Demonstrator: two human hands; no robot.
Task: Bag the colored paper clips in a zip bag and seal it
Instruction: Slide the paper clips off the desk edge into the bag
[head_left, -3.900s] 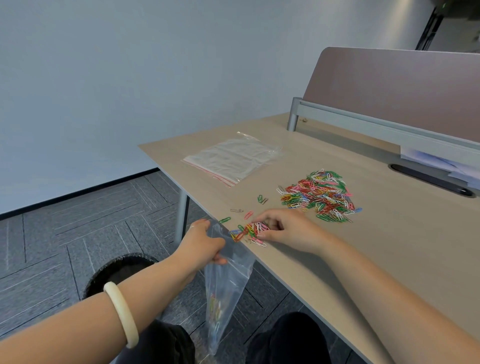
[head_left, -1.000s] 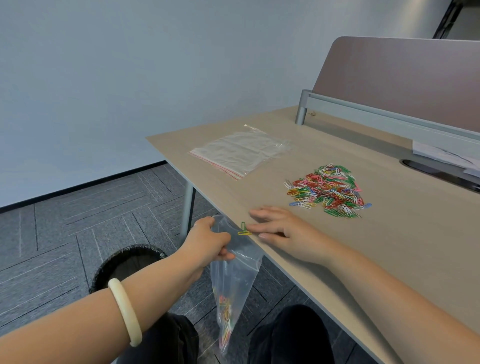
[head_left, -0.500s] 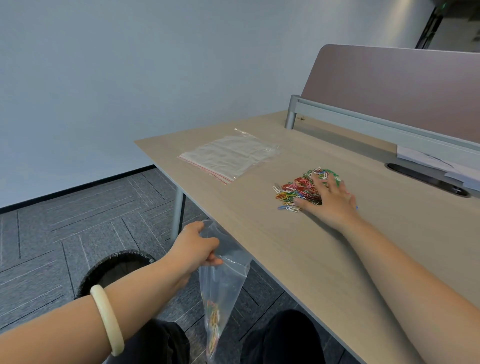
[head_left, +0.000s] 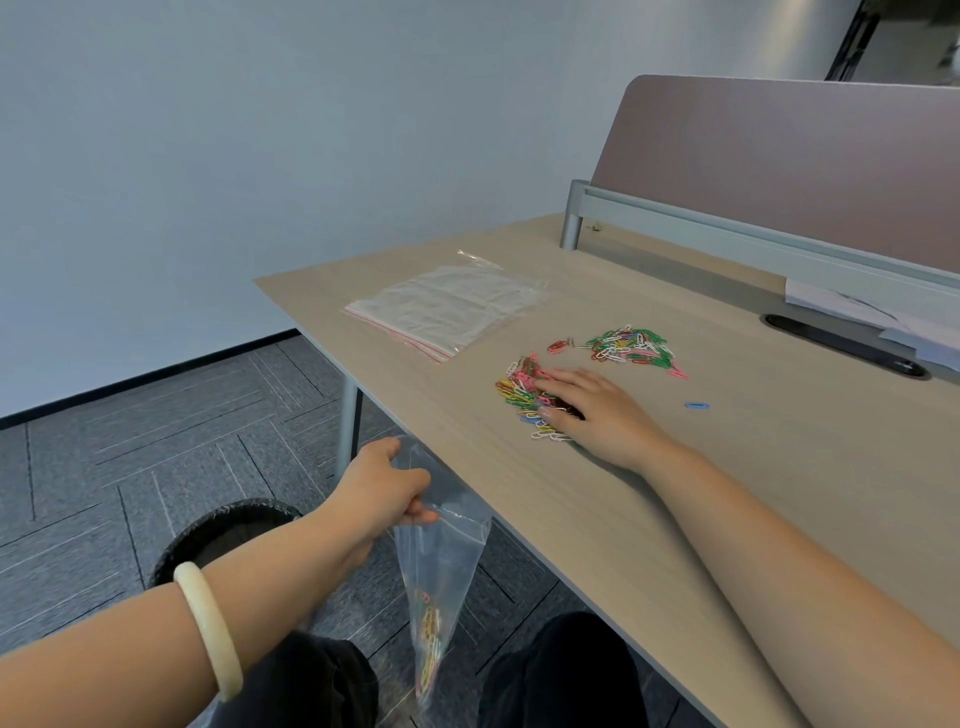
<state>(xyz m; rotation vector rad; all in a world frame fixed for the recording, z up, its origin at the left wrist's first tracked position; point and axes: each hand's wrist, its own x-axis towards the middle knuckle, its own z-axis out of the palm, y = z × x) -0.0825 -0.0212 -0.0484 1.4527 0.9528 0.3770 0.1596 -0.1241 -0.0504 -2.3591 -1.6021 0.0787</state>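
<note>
My left hand (head_left: 387, 486) pinches the mouth of a clear zip bag (head_left: 441, 566) that hangs below the desk's front edge, with several colored clips gathered in its bottom tip. My right hand (head_left: 597, 413) lies flat, palm down, on the desk, its fingers resting on a bunch of colored paper clips (head_left: 522, 392) it has pulled away from the pile. The remaining pile of clips (head_left: 631, 345) lies farther back on the desk. One blue clip (head_left: 697, 405) and a small red cluster (head_left: 560, 345) lie loose apart from both.
A stack of spare zip bags (head_left: 447, 306) lies flat at the desk's far left. A black waste bin (head_left: 223, 530) stands on the floor under my left arm. A partition (head_left: 779, 171) closes the desk's back; papers (head_left: 852, 312) and a cable slot (head_left: 841, 345) sit at right.
My right hand has dragged part of the clip pile toward the desk's front edge, splitting it in two. The left hand still holds the bag at the edge.
</note>
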